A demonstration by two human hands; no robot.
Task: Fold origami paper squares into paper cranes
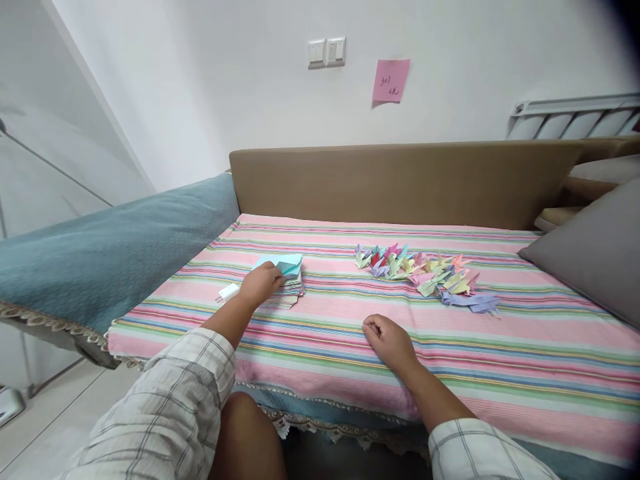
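Left grip (260,283) pinches a light-blue square paper sheet (291,259)

The sheet lies at twelve to two o'clock of the left grip, its near edge lifted and bent over the multicoloured paper stack (294,288). The hand covers the stack's left side, and the thumb is hard to make out. A small white plug-like block (229,291) lies near the stack, at nine o'clock.

The right grip (391,341) is loosely curled, fingers pressed together, well apart from the sheet, at four o'clock of it; its fingertips are tucked from sight. At one to two o'clock of it lie folded pastel paper cranes (425,275), overlapping too closely to count, on the pink multicoloured striped cloth (325,347). The frame's right edge cuts off a grey fabric cushion (595,250).
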